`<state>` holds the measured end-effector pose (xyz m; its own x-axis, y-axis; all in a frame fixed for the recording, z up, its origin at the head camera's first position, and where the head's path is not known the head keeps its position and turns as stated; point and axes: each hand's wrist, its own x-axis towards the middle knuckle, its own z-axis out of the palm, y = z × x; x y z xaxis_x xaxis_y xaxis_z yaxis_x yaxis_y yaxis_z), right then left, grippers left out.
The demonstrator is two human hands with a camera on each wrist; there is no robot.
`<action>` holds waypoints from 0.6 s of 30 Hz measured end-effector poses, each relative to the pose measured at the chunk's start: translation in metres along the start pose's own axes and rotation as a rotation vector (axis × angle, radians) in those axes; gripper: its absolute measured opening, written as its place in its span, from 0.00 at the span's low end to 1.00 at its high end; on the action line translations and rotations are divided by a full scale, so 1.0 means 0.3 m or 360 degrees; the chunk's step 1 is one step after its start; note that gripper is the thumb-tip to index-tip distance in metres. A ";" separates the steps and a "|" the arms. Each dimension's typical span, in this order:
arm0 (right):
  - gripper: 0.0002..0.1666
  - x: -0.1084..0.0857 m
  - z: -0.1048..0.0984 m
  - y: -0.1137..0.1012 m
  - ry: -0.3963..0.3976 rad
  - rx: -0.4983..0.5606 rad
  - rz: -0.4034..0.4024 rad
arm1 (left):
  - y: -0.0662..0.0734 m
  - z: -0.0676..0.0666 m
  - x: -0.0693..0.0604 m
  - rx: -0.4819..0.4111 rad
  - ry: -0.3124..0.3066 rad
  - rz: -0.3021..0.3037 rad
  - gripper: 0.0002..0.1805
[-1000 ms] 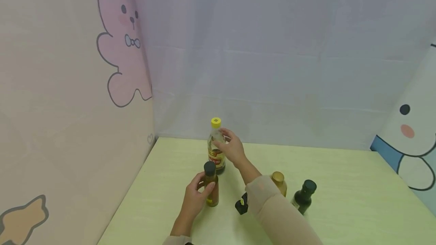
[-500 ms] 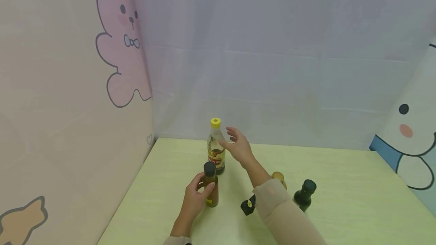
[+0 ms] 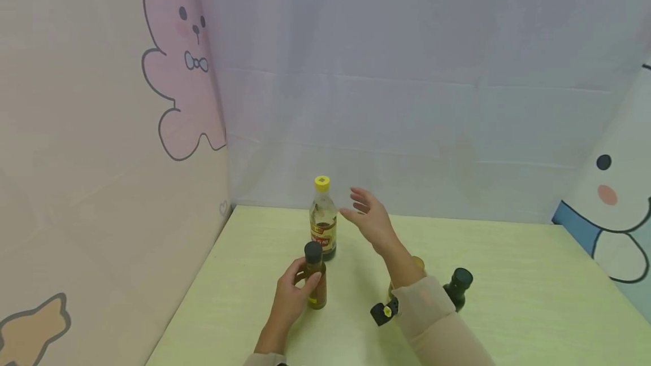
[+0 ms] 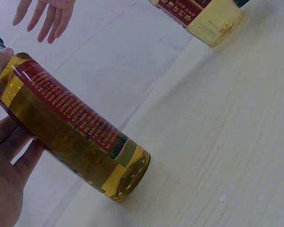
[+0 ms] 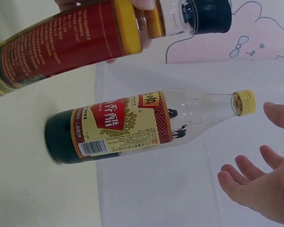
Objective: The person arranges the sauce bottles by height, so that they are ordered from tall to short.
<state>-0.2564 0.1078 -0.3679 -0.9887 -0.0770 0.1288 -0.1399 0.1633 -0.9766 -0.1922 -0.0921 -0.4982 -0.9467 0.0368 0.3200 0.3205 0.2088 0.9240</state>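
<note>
My left hand (image 3: pixel 292 295) grips a glass bottle of yellow-brown oil (image 3: pixel 317 284) with a dark cap, thumb and fingers round its upper part. In the left wrist view a red label covers one side of this oil bottle (image 4: pixel 71 111). Whether its base touches the table cannot be told. Just behind it stands a vinegar bottle (image 3: pixel 323 225), upright, with a yellow cap and dark liquid in its lower part. My right hand (image 3: pixel 373 222) is in the air to the right of the vinegar bottle, apart from it, its fingers spread and holding nothing.
A gold-capped bottle (image 3: pixel 418 264), partly behind my right forearm, and a dark green-capped bottle (image 3: pixel 460 288) stand on the right of the pale table (image 3: pixel 534 287). A black wrist camera (image 3: pixel 385 311) hangs at my right wrist. Curtains (image 3: pixel 407 100) close off the back.
My right hand has moved away from the vinegar bottle to the right, its forearm now covering more of the gold-capped bottle. The left hand and oil bottle have stayed in place.
</note>
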 end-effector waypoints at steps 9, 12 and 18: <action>0.38 -0.047 -0.050 -0.022 -0.0005 -0.0040 -0.0013 | -0.004 0.004 0.000 -0.0007 0.0006 -0.0010 0.19; 0.38 -0.059 -0.060 -0.027 0.0011 -0.0057 -0.0008 | -0.005 0.005 0.000 -0.0010 0.0000 -0.0013 0.19; 0.37 -0.080 -0.083 -0.026 -0.0001 -0.0117 -0.0032 | -0.005 0.005 0.001 -0.0008 -0.0014 -0.0012 0.19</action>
<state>-0.2331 0.1330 -0.3590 -0.9855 -0.0818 0.1483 -0.1636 0.2336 -0.9585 -0.1931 -0.0911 -0.4998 -0.9493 0.0441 0.3112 0.3135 0.2040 0.9274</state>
